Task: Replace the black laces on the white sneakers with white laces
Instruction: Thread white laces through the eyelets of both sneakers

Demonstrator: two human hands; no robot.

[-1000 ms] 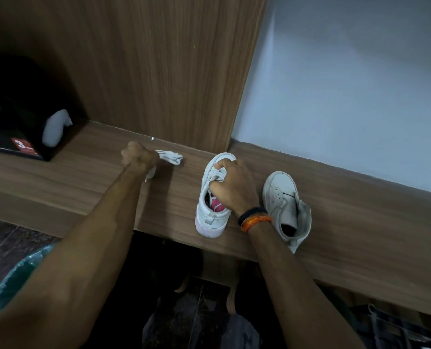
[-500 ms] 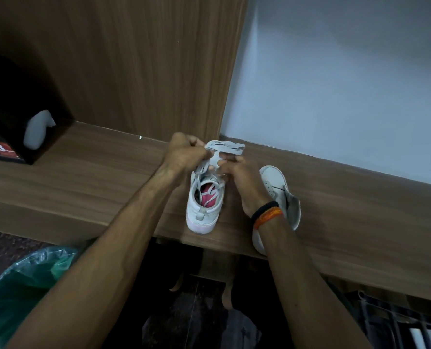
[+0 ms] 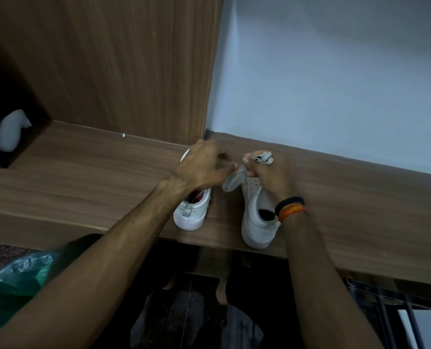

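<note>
Two white low-top sneakers are seen standing on a brown wood-grain shelf [image 3: 83, 182], heels toward the camera and toes toward the wall. The left white sneaker [image 3: 193, 212], with a pink lining visible inside, is partly covered by the left hand [image 3: 203, 170], which is held above its front part with the fingers curled; a bundled white flat lace [image 3: 234, 178] appears to be pinched at one end between its fingertips, though the contact is blurred. The right white sneaker [image 3: 258, 217], whose heel overhangs the shelf edge, is partly covered by the right hand [image 3: 272, 175], whose fingers are closed around the other part of the white lace, a folded loop of which is seen sticking out above the knuckles. The lace is held in the air between the two hands, above the gap between the sneakers. A black band and an orange thread band [image 3: 291, 209] are worn on the right wrist. A wooden cabinet panel [image 3: 121, 66] and a pale blue wall [image 3: 335, 71] are seen behind the shelf. A dark box [image 3: 28, 102] with a white object at its opening is placed at the far left, and a green plastic bag [image 3: 10, 285] is seen below.
</note>
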